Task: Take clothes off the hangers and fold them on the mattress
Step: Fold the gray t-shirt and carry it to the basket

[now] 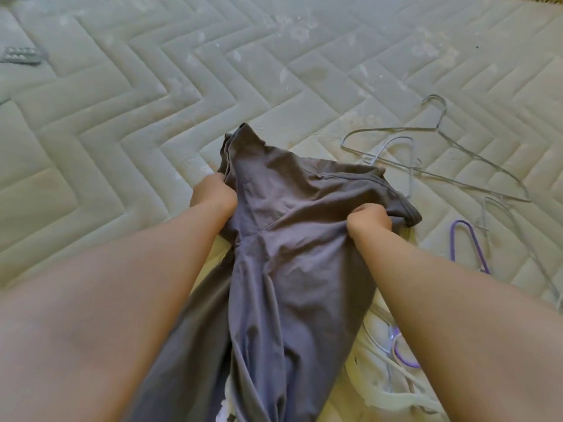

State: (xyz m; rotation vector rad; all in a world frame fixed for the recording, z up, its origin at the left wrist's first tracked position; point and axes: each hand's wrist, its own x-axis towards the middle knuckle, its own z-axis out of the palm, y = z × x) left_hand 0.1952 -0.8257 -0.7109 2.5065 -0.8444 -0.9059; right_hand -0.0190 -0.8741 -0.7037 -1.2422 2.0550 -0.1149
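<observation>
Forearms are reaching forward and down, both bare. Left hand [213, 190] and right hand [370, 220] are each fisting a bunch of the grey garment [283, 239], which is draping over the mattress [122, 102]. Wire hangers [432, 153] are lying just right, beyond.

Two bare forearms entering from the lower corners, no sleeves in view, no watch, rings or bands at either wrist. Left hand [213, 191] and right hand [370, 220] uncovered, without gloves. Rest of body outside the frame.
</observation>
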